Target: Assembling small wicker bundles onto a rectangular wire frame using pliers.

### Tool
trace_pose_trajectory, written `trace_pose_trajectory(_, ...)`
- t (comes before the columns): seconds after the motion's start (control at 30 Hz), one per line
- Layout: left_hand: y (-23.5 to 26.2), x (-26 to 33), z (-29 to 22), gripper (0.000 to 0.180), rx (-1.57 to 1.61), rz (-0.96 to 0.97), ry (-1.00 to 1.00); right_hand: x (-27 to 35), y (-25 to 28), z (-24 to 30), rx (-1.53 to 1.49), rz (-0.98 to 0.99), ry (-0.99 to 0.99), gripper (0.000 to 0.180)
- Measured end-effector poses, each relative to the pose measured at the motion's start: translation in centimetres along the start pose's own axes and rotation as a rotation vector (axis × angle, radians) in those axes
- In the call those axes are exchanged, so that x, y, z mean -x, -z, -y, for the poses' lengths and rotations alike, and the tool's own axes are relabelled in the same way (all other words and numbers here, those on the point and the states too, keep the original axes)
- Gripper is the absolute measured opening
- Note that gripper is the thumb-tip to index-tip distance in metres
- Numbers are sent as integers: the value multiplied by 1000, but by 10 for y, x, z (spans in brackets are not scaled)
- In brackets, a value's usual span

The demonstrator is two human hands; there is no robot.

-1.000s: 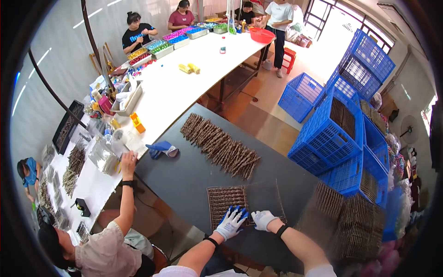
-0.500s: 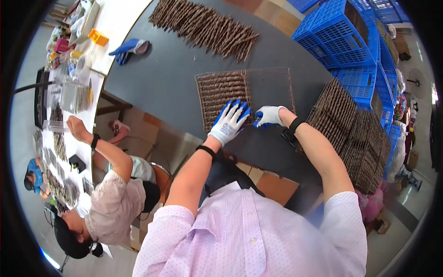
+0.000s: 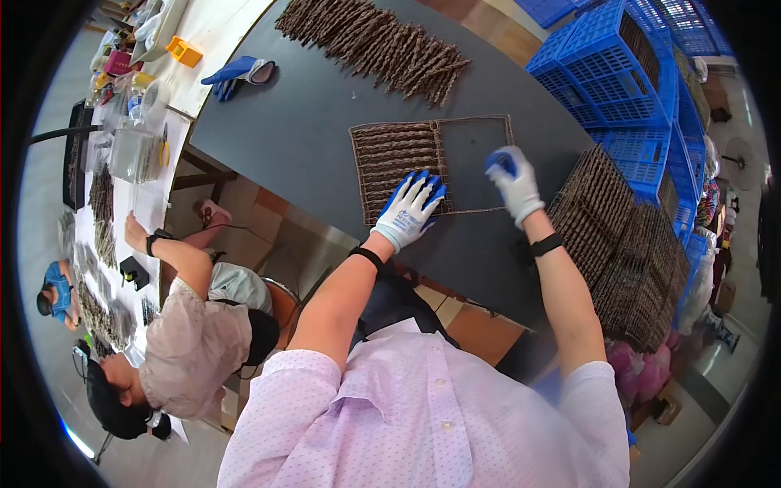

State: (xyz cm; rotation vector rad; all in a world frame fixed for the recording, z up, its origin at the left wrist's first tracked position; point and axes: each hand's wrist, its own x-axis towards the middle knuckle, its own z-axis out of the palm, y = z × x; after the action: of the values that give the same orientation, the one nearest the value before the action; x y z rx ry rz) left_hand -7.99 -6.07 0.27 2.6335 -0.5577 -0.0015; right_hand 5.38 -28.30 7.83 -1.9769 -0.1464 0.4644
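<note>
"What print did we see?"
"Blue lettering (image 3: 404, 215) across our gloved left hand (image 3: 412, 208), spread flat on the brown twisted-strand panel (image 3: 394, 154) on the dark table (image 3: 301, 154)."
"And our right hand (image 3: 516, 189)?"
"Curled, blurred, over the panel's bare side; we couldn't tell its grip."

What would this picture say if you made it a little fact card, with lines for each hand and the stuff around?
Left hand: the gloved left hand lies spread on the brown panel
Right hand: the gloved right hand, blurred, is over the panel's right side; touching or not, can't tell
Panel: left half has twisted rows; dark table shows through the right
Beyond: brown twisted strips, loose blue glove
Right side: stacked panels, blue crates
</note>
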Motion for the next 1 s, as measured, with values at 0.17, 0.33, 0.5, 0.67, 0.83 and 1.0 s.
trace_pose_trajectory(0.17,0,-4,1,66,13,-1,-18,-80,64,-22,-1075,-537,-275,22)
trace_pose_trajectory(0.33,1,-2,0,66,43,8,-12,-151,12,-24,-822,-494,-455,28)
trace_pose_trajectory(0.5,1,-4,3,63,80,-29,-16,-209,-30,1,-684,-426,-577,35)
trace_pose_trajectory(0.67,4,-7,0,61,84,-38,-43,-197,-14,-1,-85,-378,-478,52)
trace_pose_trajectory(0.83,1,0,4,60,65,-17,-21,-103,-27,28,1246,305,158,63)
trace_pose_trajectory(1.0,7,3,1,62,45,24,-113,-93,-24,19,1425,386,10,46)
